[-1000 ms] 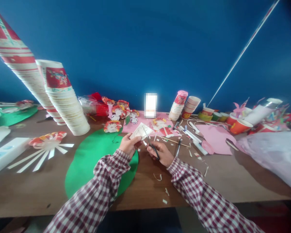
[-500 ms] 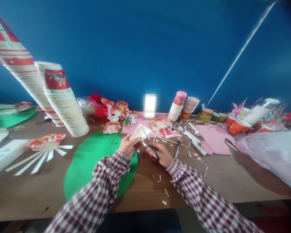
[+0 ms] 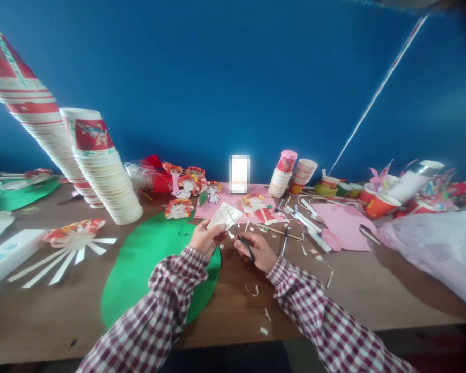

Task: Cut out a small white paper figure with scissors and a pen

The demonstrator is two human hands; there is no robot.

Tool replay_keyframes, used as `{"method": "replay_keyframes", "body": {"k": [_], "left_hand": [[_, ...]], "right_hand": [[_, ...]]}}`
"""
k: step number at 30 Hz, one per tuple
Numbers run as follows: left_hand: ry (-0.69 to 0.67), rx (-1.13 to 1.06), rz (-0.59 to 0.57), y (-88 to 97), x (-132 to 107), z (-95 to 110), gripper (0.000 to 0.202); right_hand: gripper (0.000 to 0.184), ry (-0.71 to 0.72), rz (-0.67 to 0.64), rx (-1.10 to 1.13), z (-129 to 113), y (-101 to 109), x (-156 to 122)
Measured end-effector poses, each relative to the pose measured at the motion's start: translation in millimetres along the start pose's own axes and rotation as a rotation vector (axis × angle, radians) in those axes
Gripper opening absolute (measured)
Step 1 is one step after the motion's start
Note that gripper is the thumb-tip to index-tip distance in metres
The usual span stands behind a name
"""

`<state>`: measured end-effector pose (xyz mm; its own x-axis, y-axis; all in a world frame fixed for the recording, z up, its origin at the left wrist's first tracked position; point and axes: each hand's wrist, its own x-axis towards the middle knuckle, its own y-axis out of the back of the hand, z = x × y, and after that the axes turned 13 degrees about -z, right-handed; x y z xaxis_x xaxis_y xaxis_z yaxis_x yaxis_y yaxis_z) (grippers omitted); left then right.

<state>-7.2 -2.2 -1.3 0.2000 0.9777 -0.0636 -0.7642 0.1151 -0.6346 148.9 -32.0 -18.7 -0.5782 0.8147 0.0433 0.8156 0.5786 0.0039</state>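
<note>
My left hand [image 3: 205,238] pinches a small white piece of paper [image 3: 224,215] with a drawn outline, held just above the table. In my right hand [image 3: 256,250] are black-handled scissors [image 3: 242,235], fingers wrapped round the handles, blades reaching up into the paper's right edge. Both hands hover over the brown table [image 3: 373,295], beside a large green paper disc [image 3: 140,264]. Small paper scraps [image 3: 252,290] lie below my hands. Both sleeves are red-and-white checked.
Two tall leaning stacks of paper cups [image 3: 101,171] stand at the left, shorter stacks [image 3: 291,173] behind centre. A cut cup with splayed strips [image 3: 72,241] lies left. Pink paper [image 3: 344,220], pens [image 3: 308,223], cut-out figures [image 3: 186,181], coloured cups [image 3: 380,204] and a plastic bag [image 3: 435,248] crowd the right.
The view has shifted slightly downward. My hands stay close together on the paper, with the scissors still at its edge; nothing was let go.
</note>
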Motion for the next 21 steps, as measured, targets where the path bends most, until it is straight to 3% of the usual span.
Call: {"method": "replay_keyframes", "body": {"k": [21], "left_hand": [[0.009, 0.003, -0.029, 1.4, -0.6, -0.2, 0.034]], "right_hand": [[0.036, 0.010, 0.011, -0.026, -6.2, -1.8, 0.0]]}}
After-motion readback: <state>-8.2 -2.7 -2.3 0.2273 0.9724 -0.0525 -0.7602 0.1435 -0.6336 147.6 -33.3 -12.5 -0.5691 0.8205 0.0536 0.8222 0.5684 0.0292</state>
